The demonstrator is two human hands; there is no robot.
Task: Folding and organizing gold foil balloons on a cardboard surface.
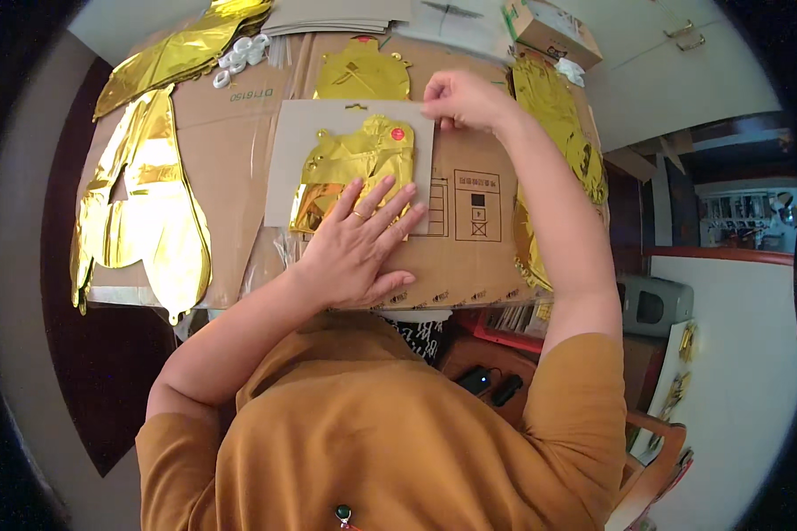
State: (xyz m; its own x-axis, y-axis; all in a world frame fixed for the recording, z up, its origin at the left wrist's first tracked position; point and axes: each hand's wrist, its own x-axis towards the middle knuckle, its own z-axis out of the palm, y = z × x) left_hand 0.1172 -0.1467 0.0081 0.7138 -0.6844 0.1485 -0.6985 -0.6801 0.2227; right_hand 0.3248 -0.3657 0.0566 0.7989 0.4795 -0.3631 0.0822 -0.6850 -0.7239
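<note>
Brown cardboard (230, 159) carries a grey card (291, 146); folded gold foil (359, 164) lies upon it. The left hand (354, 248) rests on the foil, fingers apart. The right hand (459, 99) is at the card's corner; whether its fingers clamp it cannot be told.

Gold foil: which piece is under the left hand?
The gold foil piece on the grey card, a round red sticker at its upper right; the left hand lies over its lower part, covering no other.

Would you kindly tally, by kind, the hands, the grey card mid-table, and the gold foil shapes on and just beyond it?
Left hand and right hand: 2
Grey card: 1
Folded gold foil on it and gold foil shape beyond: 2
Total: 5
</note>
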